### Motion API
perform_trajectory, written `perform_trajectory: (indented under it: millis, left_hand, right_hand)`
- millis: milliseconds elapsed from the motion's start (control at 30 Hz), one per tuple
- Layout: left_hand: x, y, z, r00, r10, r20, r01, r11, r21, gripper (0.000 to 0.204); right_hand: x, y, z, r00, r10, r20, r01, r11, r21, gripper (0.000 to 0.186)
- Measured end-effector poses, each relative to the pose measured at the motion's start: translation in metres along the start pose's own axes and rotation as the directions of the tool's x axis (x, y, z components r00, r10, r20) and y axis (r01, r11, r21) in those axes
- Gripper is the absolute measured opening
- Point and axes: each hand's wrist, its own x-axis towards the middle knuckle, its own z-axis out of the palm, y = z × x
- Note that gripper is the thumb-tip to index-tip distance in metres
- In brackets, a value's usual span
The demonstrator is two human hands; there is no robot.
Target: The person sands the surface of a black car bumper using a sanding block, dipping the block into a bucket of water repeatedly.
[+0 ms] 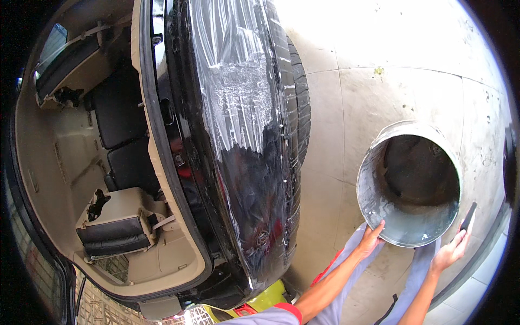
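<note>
My left hand (371,240) grips the lower rim of a large grey bucket (369,185). The bucket's open mouth faces me; its inside is dark, with pale residue on the wall. Right of the rim, my right hand (452,252) is closed around a flat black tool (469,217) with a pale edge, its exact kind unclear. To the left of both hands is a black car bumper (252,200). A streaky whitish coating (238,103) covers its far part, ending in a jagged edge; the nearer part is dark with faint smears.
An open car boot (176,244) with beige trim and folded black seats (116,238) lies on the left. Tyre tread (301,103) runs along the bumper's right side. Pale, spotted floor tiles (336,130) stretch to the right. Something yellow-green (268,297) shows below the bumper.
</note>
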Motion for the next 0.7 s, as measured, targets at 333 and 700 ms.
perform_trajectory:
  millis: [333,700]
  left_hand:
    - [0.023,0.008,-0.012,0.95,0.278,0.143,-0.31,0.893,0.326,0.057]
    - [0.017,0.053,-0.012,0.898,0.369,0.238,-0.417,0.545,0.727,0.058]
  right_hand:
    - [-0.069,-0.046,-0.006,0.934,-0.192,0.301,0.254,0.949,-0.184,0.045]
    - [-0.005,-0.01,0.078,0.826,-0.25,0.505,0.458,0.821,-0.341,0.037]
